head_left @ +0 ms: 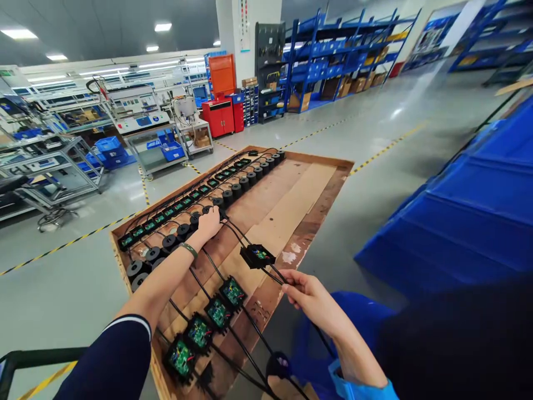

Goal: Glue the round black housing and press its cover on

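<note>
The black-cased circuit module (258, 256) is suspended over the right side of the wooden tray (268, 191), its black cables (275, 273) pinched in the right hand (308, 294) by the tray's right edge; the left hand (209, 223) is placed at the black cylinders (237, 191) inside the tray, and what is gripped there cannot be told. The cables are best supported evenly, so that the module is neither tipped nor scraped against the tray
</note>
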Demonstrator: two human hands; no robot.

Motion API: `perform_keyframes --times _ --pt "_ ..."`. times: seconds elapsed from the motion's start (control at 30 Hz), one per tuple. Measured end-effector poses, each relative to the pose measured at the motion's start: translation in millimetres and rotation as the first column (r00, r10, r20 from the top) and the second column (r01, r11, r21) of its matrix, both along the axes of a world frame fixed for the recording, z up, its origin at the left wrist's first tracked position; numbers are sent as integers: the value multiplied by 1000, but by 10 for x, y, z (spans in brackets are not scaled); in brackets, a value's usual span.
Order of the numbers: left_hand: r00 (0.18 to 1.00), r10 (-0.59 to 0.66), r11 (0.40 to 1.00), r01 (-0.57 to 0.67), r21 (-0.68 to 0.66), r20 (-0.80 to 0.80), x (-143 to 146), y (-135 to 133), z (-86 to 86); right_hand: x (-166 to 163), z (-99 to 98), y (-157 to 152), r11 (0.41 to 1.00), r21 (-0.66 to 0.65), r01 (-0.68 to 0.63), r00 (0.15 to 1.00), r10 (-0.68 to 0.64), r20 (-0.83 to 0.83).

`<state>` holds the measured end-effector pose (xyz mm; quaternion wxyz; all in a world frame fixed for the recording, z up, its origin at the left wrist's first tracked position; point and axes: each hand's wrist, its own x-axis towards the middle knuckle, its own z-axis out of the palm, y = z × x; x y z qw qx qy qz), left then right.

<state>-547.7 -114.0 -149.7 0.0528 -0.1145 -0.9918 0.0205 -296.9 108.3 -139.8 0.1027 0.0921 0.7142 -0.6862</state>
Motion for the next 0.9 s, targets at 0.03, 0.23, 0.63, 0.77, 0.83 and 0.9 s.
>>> perform_keyframes --times 0.03,0.23,0.63,0.77,0.83,0.9 --pt "1000 2 1000 -2 -3 -2 -8 2 -15 0 -25 -5 1000 -8 -7 1000 7 3" --pt "999 -24 1000 24 5 23 -23 -19 -78 -23 -39 40 997 -40 -70 996 72 50" --pt "910 -367 923 331 195 191 -179 -631 110 -203 -79 139 987 -52 -152 978 158 134" --pt "906 -408 892 369 263 115 -118 -733 40 -241 -88 131 981 -67 -180 971 188 147" --pt "901 -424 877 385 288 86 -97 -762 1 -266 -119 128 980 -60 -191 967 199 160" --pt "897 -436 865 399 305 64 -91 -782 -27 -292 -165 123 980 -37 -197 964 201 174"
